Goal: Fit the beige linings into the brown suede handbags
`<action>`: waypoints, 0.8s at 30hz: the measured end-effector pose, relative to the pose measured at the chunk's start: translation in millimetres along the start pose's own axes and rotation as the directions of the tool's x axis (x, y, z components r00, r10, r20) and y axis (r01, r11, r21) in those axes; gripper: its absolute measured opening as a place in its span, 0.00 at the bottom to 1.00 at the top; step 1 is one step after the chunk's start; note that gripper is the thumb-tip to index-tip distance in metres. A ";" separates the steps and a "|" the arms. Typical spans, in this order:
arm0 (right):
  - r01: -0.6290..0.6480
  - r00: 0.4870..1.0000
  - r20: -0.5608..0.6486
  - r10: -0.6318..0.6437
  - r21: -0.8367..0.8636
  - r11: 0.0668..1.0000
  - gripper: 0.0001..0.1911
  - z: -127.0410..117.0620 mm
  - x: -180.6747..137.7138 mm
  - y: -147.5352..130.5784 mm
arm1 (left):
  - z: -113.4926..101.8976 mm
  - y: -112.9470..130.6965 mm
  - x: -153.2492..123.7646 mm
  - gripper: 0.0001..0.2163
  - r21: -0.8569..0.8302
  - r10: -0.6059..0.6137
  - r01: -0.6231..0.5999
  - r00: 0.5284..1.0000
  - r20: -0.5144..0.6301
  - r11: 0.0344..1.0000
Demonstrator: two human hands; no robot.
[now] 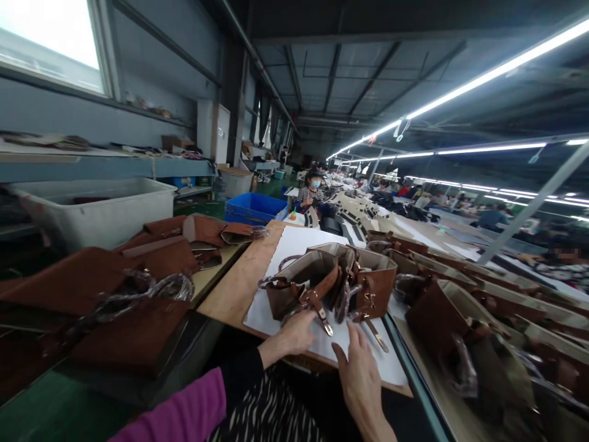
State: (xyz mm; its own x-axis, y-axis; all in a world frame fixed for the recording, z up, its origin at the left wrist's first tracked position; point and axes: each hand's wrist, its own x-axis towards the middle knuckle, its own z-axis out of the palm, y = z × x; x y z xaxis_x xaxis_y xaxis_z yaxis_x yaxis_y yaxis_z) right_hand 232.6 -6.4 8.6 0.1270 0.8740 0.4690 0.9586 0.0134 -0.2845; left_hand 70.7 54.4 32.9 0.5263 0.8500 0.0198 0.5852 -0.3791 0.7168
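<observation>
Purple sleeve (184, 411) and dark cuff (243, 371) come nearest, leading to the left hand (298, 333), whose fingers reach to the front of the brown bag on the left (278, 302), beside its metal-tipped strap (317, 305). Those fingertips are partly hidden, so whether they grip anything I cannot tell. The right hand (361, 368) is spread wide, thumb well apart from the fingers, and seems to hold nothing; its fingertips are near the loose strap (378, 337) of the brown bag on the right (385, 283). Both bags stand on a white sheet (294, 239) laid over the worktop (230, 279).

To handle them well, I would steady one bag low at its front, take a strap by its flat length rather than its shiny tip, and keep the plastic-wrapped handles (340, 302) aside so nothing snags. Gentle pressure seems best, since the sides could cave in or scuff.

Both look warm brown, with pale lining showing at their gaping tops and gold-coloured fittings.
</observation>
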 end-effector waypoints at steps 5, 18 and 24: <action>0.099 0.995 -0.025 -0.098 0.016 0.995 0.24 3.0 20.2 -45.1 | -4.4 -5.4 -16.6 0.11 0.125 -0.011 0.000 0.996 0.090 0.992; -0.082 0.979 0.192 0.073 0.039 0.996 0.14 10.7 59.6 -72.7 | -118.5 -80.0 -27.2 0.17 0.135 -0.047 0.108 0.920 -0.389 0.985; -0.184 0.971 0.201 0.132 0.264 0.947 0.23 7.9 42.6 -67.6 | -104.1 -84.9 24.0 0.13 0.054 0.106 -0.098 0.978 -0.180 0.994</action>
State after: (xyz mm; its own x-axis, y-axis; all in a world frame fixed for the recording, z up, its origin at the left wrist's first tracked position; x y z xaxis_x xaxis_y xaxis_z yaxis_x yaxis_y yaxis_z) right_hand 171.2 33.7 41.2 0.1989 0.9477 0.2497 0.8169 -0.0195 -0.5765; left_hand -30.6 145.1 45.1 0.4654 0.8570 0.2211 0.5634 -0.4795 0.6728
